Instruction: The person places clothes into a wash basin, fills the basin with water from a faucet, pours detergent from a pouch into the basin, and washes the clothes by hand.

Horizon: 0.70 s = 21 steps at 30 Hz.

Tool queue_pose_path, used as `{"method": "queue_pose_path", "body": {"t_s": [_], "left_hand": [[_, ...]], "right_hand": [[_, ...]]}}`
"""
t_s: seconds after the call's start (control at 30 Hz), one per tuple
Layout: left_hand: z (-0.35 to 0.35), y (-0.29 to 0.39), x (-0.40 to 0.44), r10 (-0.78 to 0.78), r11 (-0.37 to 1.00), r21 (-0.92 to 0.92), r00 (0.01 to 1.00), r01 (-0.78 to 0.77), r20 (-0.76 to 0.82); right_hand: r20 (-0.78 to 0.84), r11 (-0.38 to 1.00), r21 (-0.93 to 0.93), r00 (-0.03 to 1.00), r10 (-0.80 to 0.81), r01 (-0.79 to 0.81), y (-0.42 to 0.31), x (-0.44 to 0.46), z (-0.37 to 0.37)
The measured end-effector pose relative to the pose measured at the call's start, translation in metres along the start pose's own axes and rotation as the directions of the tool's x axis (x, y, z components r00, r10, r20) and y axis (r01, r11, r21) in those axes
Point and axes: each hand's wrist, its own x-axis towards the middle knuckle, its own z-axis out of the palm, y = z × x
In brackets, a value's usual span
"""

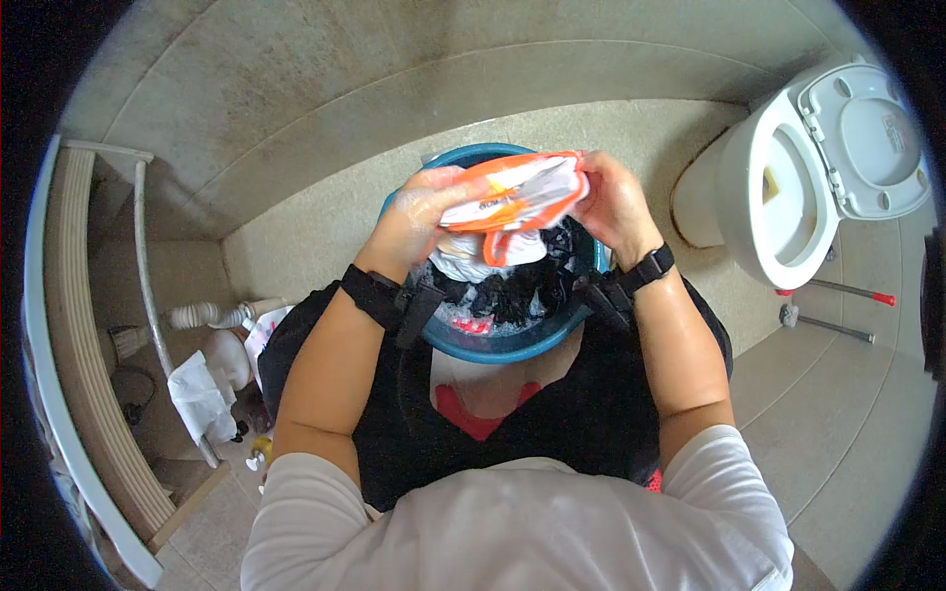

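Note:
An orange and white printed cloth item [512, 202] with an orange edge is stretched between my two hands, its exact kind unclear. My left hand [419, 217], with wet, sudsy fingers, grips its left end. At the upper right corner, my right hand [613, 202] pinches the orange edge. Beneath them is a blue basin [493, 352] on the floor. Inside it lie dark wet clothes [512, 297] in soapy water. A white cloth [463, 258] rests on top of them, partly covered by the item I hold.
To the right stands a white toilet [724, 187] with its lid raised. Two rods with red parts [852, 292] lie near its base. On the left are a grey pipe [150, 266], a white hose [197, 315] and a white plastic bag [202, 394]. A tiled wall [394, 49] curves behind the basin.

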Motion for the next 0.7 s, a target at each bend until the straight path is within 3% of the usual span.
{"method": "queue_pose_path", "body": {"t_s": [0.03,0.07,0.13,0.23,0.27,0.3,0.33,0.37,0.43,0.5,0.53,0.6,0.63,0.67,0.7], "left_hand": [[-0.002,0.001,-0.001,-0.04,0.991,0.132,0.999,0.035,0.037],[-0.002,-0.003,-0.002,0.017,0.952,0.303,0.998,-0.036,0.068],[-0.009,-0.014,0.002,-0.05,0.936,0.35,0.998,0.038,0.024],[-0.018,-0.018,0.007,-0.153,0.91,0.378,0.986,0.169,-0.074],[-0.021,-0.017,0.005,-0.115,0.986,0.108,0.989,0.125,-0.09],[-0.021,-0.013,0.002,-0.084,0.984,-0.169,0.99,0.063,-0.116],[-0.023,-0.013,0.004,-0.033,0.953,-0.302,0.997,0.012,-0.065],[-0.022,-0.012,0.004,-0.032,0.954,-0.301,0.997,0.01,-0.066],[-0.015,-0.007,0.005,0.028,0.839,-0.544,0.999,-0.001,0.042],[-0.011,-0.005,0.001,0.027,0.853,-0.52,0.999,-0.046,-0.045],[-0.009,-0.003,-0.001,-0.006,0.893,-0.449,0.999,-0.018,-0.051],[-0.007,-0.004,-0.003,-0.039,0.926,-0.377,0.998,0.014,-0.058],[-0.006,-0.007,-0.002,-0.025,0.994,-0.109,1.0,0.025,-0.004],[-0.005,-0.012,0.0,-0.026,0.986,0.167,0.998,0.017,0.052],[-0.005,-0.017,0.002,-0.042,0.903,0.429,0.994,-0.007,0.104]], "right_hand": [[0.09,0.994,0.099,0.996,0.029,-0.038,-0.002,0.001,-0.003],[0.085,0.988,0.143,0.995,0.047,-0.059,-0.004,-0.001,-0.001],[0.082,0.98,0.184,0.994,0.066,-0.08,-0.009,-0.007,0.002],[0.181,0.979,-0.201,0.982,0.051,-0.014,-0.012,-0.013,0.005],[0.147,0.859,-0.5,0.988,-0.038,0.108,-0.007,-0.011,0.0],[0.142,0.635,-0.747,0.981,-0.134,0.195,-0.004,-0.011,0.0],[0.198,0.213,-0.948,0.961,-0.193,0.238,-0.009,-0.017,0.004],[0.275,-0.068,-0.961,0.934,-0.228,0.266,-0.003,-0.014,-0.003],[0.127,0.085,-0.987,0.983,-0.13,0.139,0.007,-0.001,-0.017],[-0.018,0.597,-0.802,1.0,-0.01,-0.008,0.001,0.004,-0.029],[0.077,0.91,-0.411,0.997,-0.021,0.051,-0.007,-0.004,-0.009],[0.093,0.991,-0.132,0.996,-0.012,0.024,-0.019,-0.01,-0.006],[0.132,0.999,0.034,0.991,-0.025,0.021,-0.02,-0.007,-0.013],[0.131,0.999,0.032,0.991,-0.026,0.022,-0.018,-0.003,-0.018],[0.241,0.985,0.165,0.97,-0.001,-0.041,-0.016,0.0,-0.019]]}}
